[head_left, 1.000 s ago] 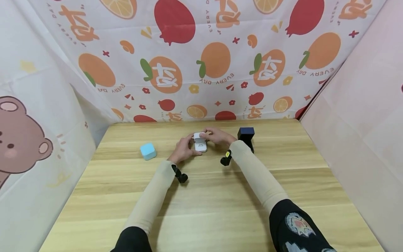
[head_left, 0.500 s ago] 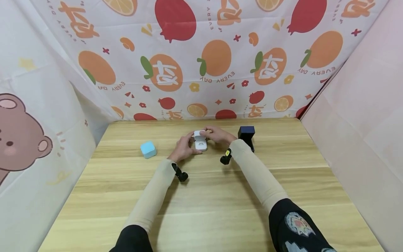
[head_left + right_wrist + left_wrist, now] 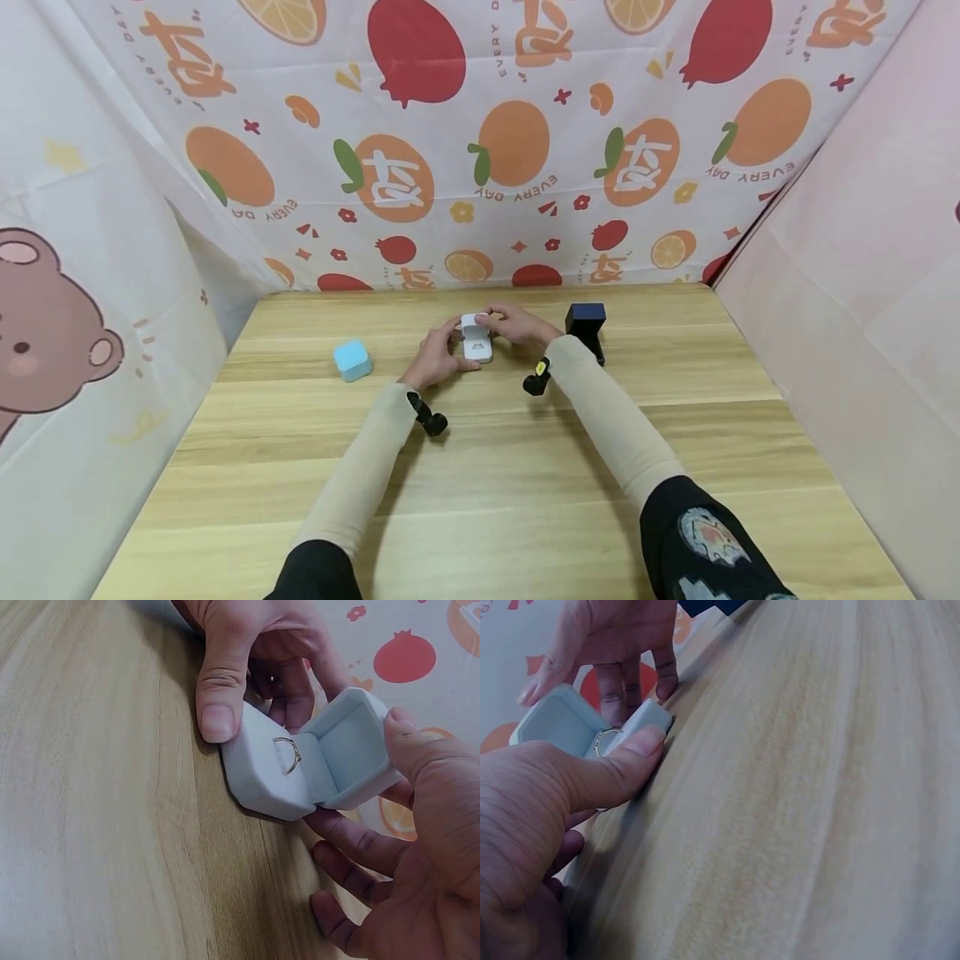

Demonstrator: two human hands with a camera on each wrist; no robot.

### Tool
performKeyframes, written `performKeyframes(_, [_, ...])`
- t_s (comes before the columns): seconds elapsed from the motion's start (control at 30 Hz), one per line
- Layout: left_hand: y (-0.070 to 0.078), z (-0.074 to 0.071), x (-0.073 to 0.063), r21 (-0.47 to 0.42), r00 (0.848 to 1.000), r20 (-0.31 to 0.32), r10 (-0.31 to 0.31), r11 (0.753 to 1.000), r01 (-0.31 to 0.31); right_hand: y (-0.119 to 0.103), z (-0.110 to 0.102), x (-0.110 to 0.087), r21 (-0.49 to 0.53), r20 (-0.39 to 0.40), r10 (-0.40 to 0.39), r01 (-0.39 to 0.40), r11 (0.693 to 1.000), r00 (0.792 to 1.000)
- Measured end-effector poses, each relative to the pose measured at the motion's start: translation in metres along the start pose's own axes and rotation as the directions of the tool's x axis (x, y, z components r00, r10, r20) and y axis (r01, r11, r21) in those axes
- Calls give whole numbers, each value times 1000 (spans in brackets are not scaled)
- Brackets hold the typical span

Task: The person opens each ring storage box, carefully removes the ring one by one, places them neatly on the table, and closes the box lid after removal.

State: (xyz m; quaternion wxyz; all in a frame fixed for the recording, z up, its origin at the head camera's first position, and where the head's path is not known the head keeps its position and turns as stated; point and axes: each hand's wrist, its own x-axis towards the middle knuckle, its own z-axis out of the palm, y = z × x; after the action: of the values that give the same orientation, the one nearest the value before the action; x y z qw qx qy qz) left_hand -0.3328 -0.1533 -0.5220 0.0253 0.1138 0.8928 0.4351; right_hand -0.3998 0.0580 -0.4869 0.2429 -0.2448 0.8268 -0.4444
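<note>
Open ring box (image 3: 477, 342), gripped between left hand (image 3: 433, 357), right hand (image 3: 519, 325)

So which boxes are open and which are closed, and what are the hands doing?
White ring box: open, lid tipped back, on the table.
Ring: seated in the box's slot.
Blue box: closed.
Dark box: closed.
Left hand: gripping the white box's base.
Right hand: holding the lid.

The fruit-print backdrop (image 3: 510, 150) reads "EVERY DAY", mirrored.
</note>
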Motion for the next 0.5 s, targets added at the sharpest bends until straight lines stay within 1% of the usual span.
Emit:
performKeyframes(0.1, [1,-1,0,-4,1000,-5,5,1000,-5,-2,0,-1,-20,-4,-8,8,1000,1000])
performKeyframes(0.27, [-3,-1,2,-12,1000,-14,21,1000,-21,-5,-2,-3,-52,-12,-32,32,998,999])
performKeyframes(0.5, [-3,-1,0,-31,1000,-3,2,1000,-2,-1,1,-3,-48,-14,-55,55,997,998])
